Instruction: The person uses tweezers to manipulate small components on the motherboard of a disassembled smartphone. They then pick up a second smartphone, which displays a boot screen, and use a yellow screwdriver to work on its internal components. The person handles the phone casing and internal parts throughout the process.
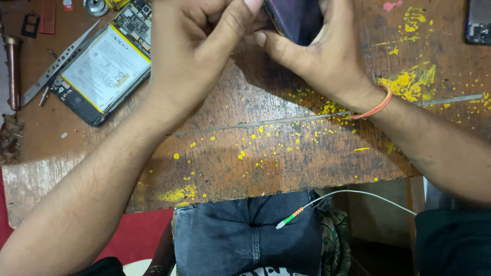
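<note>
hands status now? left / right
Left hand: closed, fingers pinching the edge of the dark phone.
Right hand: closed around the same phone.

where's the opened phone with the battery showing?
Head view, upper left of the wooden table: the opened phone lies just left of the left hand, with tweezers along its left edge.

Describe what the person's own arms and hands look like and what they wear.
Both forearms are bare, with no sleeves, gloves or rings showing. The right hand has a thin orange band round its wrist. The left hand and its wrist wear nothing.
</note>
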